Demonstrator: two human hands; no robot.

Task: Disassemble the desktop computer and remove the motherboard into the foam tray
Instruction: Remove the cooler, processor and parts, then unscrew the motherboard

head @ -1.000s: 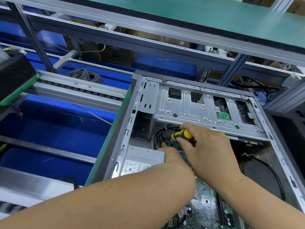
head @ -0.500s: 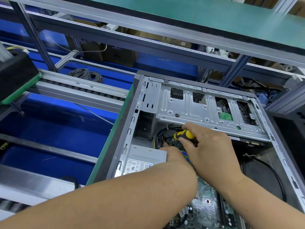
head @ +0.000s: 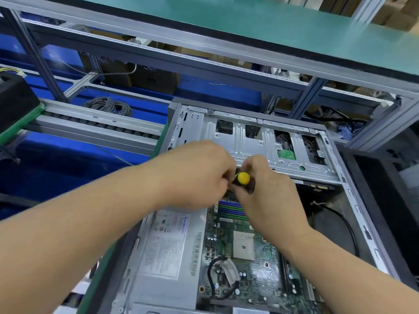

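Your right hand (head: 269,196) is wrapped around the black-and-yellow screwdriver (head: 242,179), with the yellow butt of the handle pointing back up at you. That suggests the shaft is running down toward the top end of the motherboard (head: 247,257), although the tip is hidden under your hands. Your left hand (head: 197,175) is curled in right against the handle too. It looks like it's pinching or steadying it, but the blur means I can't really tell if it has the tool or is just touching it.

Doubling up like that makes sense if you're lining the bit up on a screw you can't see well. The spot sits tucked in just below the silver drive cage (head: 260,143), so there's not much room to come in straight.

The motherboard is still lying flat inside the open computer case (head: 349,200), beside the grey power supply (head: 167,252) on the case's left side. The bare CPU socket (head: 243,247) and the blue and green RAM slots (head: 229,208) face up. A black cable (head: 214,275) loops over the near end of the board, so I'd say it's not ready to lift yet.

There's a dark foam-looking block (head: 15,98) at the far left edge of the surface and another dark tray (head: 390,200) at the right edge. I can't say which one the board goes in.
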